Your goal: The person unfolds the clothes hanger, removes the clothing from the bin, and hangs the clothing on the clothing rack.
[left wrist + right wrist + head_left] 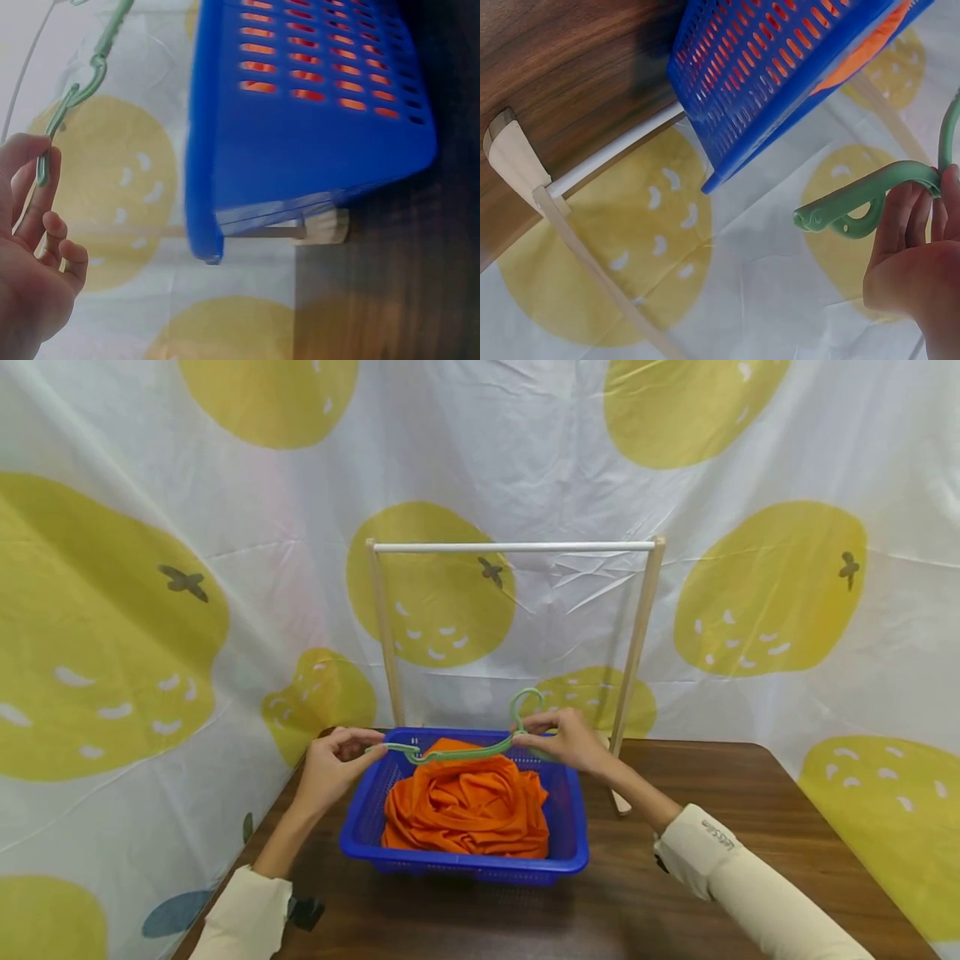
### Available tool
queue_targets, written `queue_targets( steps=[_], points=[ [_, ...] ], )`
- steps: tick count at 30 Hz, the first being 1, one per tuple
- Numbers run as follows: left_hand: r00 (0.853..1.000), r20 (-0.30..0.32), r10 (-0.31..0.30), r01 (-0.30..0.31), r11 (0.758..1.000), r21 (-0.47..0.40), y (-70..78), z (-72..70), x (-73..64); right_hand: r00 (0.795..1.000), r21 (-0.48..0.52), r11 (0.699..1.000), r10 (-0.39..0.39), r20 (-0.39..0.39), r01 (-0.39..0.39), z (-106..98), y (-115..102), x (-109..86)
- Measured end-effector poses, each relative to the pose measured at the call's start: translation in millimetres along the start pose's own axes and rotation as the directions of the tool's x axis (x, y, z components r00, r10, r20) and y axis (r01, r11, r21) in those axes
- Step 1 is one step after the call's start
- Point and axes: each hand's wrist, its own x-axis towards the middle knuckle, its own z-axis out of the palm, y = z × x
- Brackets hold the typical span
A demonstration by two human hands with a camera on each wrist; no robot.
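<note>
A green plastic clothes hanger [467, 753] is held level above a blue basket [465, 862]. My left hand [335, 768] pinches one end of it between thumb and fingers; the left wrist view shows that hanger tip [43, 165] in the grip. Near the base of the hook, my right hand [564, 739] pinches the hanger, its hook pointing up. In the right wrist view the hanger's other arm [855, 196] sticks out free past the fingers. Bunched orange cloth [468, 806] lies inside the basket under the hanger.
Behind the basket stands a rack with a white top bar [513, 547] and wooden posts [637, 643]; one wooden foot [619, 802] shows right of the basket. All stand on a dark wooden table [705, 860]. A white curtain [525, 460] with yellow fruit prints surrounds the back and sides.
</note>
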Motion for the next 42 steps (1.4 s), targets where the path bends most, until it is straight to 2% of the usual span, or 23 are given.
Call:
queue_targets(
  steps=[7,13,20,25,28,31,37,42],
  points=[
    [0.998,-0.001,-0.056,0.056,0.998,-0.007,-16.2,1.6,-20.4,1.000,0.009,1.000,0.010,-0.001,-0.010,4,1,-1.5],
    [1.000,-0.005,-0.024,0.024,0.999,0.036,-25.2,6.2,-31.2,1.000,-0.018,1.000,0.004,0.018,-0.003,9,-1,-3.2],
    [0.997,0.030,0.074,-0.077,0.991,0.108,-20.9,22.2,-22.1,0.997,0.013,0.999,-0.040,0.066,0.039,12,-2,-4.3],
    [0.984,0.085,0.160,-0.170,0.975,0.143,-13.5,40.2,-12.4,0.994,0.043,0.996,-0.086,0.071,0.083,11,-6,-2.9],
    [0.974,0.108,0.199,-0.215,0.963,0.163,-8.2,45.5,-7.8,0.992,0.052,0.994,-0.100,0.072,0.097,12,-10,1.7],
    [0.972,0.127,0.200,-0.220,0.960,0.172,-2.7,47.0,-4.1,0.993,0.060,0.994,-0.094,0.068,0.090,12,-14,6.9],
    [0.979,0.161,0.129,-0.157,0.971,0.179,4.3,45.4,-1.0,0.995,0.053,0.997,-0.055,0.080,0.051,13,-17,11.5],
    [0.981,0.146,0.127,-0.152,0.972,0.178,6.3,37.1,0.0,0.993,0.030,0.999,-0.018,0.114,0.014,9,-13,8.8]
  ],
)
